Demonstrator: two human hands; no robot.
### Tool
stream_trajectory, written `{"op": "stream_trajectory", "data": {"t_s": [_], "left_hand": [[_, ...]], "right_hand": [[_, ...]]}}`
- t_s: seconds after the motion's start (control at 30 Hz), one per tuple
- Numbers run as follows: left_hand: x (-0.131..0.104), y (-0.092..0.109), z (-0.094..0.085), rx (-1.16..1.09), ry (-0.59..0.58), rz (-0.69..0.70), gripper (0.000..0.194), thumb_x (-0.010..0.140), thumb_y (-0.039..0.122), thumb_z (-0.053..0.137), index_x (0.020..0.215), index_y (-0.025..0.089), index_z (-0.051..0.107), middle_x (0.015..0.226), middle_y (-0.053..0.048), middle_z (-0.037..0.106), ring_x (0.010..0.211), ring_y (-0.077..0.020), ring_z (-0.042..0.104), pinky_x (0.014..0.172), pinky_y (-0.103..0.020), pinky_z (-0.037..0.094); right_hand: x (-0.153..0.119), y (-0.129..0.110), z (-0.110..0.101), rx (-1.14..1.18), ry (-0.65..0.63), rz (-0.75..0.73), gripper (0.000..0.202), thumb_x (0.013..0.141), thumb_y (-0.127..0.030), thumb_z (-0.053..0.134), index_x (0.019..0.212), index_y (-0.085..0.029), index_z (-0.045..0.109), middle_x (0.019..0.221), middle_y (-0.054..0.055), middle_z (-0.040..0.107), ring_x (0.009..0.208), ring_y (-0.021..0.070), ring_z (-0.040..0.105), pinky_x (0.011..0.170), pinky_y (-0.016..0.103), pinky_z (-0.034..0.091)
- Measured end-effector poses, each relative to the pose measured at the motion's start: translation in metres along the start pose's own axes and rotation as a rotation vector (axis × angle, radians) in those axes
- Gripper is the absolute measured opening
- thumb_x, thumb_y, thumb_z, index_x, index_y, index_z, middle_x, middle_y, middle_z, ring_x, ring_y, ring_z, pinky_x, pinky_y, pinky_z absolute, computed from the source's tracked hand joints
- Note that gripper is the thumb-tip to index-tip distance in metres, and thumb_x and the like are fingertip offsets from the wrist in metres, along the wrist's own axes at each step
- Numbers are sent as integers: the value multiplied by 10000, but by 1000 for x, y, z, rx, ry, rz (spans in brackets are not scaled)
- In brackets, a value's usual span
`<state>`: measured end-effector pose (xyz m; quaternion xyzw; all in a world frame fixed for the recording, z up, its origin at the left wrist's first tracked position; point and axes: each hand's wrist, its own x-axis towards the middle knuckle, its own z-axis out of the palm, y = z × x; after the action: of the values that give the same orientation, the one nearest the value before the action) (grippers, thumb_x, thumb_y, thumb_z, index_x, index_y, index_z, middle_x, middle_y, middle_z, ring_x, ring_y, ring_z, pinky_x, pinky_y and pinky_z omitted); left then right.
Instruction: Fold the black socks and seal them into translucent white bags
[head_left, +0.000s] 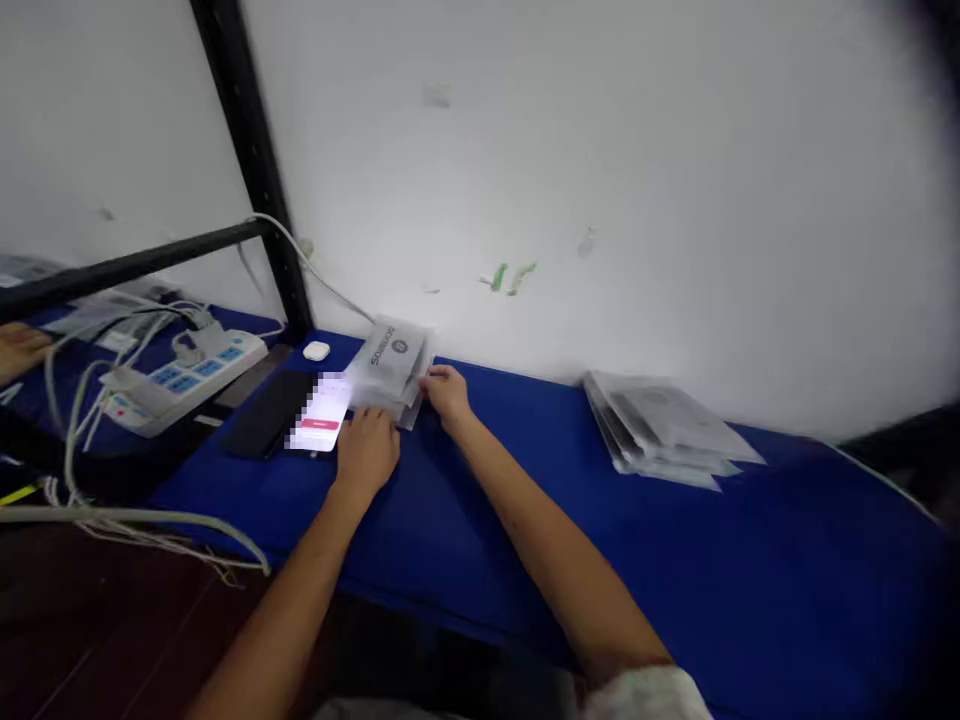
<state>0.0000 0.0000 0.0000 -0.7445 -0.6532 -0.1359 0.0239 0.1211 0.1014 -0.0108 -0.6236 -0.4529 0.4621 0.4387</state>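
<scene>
A small pile of frosted plastic bags (391, 358), printed with a dark round logo and lettering, lies by the wall on the blue table. At the pile's near edge is my left hand (367, 447), its fingers curled together over the bags' border. My right hand (448, 394) pinches the right edge of a bag between thumb and fingers. Just left of the bags lies a phone with a lit screen (324, 415). A black flat object (270, 412) sits beside the phone, and a small white case (316, 351) rests behind it.
More frosted bags (667, 425) form a loose stack to the right. A power strip (184, 380) with tangled white cables (71, 430) stands at left, beyond a black metal frame post (259, 150). Another person's hand (21, 350) shows at the far left. The white wall (600, 180) bounds the table's back.
</scene>
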Motion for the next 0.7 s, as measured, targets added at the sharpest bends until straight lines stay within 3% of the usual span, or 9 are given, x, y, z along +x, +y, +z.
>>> {"op": "stream_trajectory", "data": {"t_s": [0.13,0.27,0.47,0.7], "left_hand": [[-2,1,5,-26,44,-34,262,900,200,395,929,146,650,986,-96,658,1007,-266,550,816,-379,449],[-2,0,9,-61,86,-48,254,892,195,408,923,149,655,971,-98,648,971,-264,557,815,-376,455],[-2,-3,15,-109,154,-61,241,886,200,422,925,162,657,979,-104,640,964,-264,558,814,-378,464],[-5,2,8,-87,167,-75,252,894,203,407,909,158,654,947,-110,636,956,-266,565,807,-384,468]], "right_hand": [[2,4,-2,3,30,-24,291,824,-237,646,1091,-140,579,916,32,652,804,154,628,735,320,534],[1,7,-4,-3,52,-78,230,705,-157,660,926,-161,594,660,-50,601,610,112,589,608,236,491],[-1,10,-8,-95,71,-163,172,687,-200,645,851,-165,607,709,-14,644,636,127,610,624,253,495],[-28,12,-29,-281,77,-342,245,765,-222,596,998,-163,643,913,62,702,857,178,650,861,350,500]]}}
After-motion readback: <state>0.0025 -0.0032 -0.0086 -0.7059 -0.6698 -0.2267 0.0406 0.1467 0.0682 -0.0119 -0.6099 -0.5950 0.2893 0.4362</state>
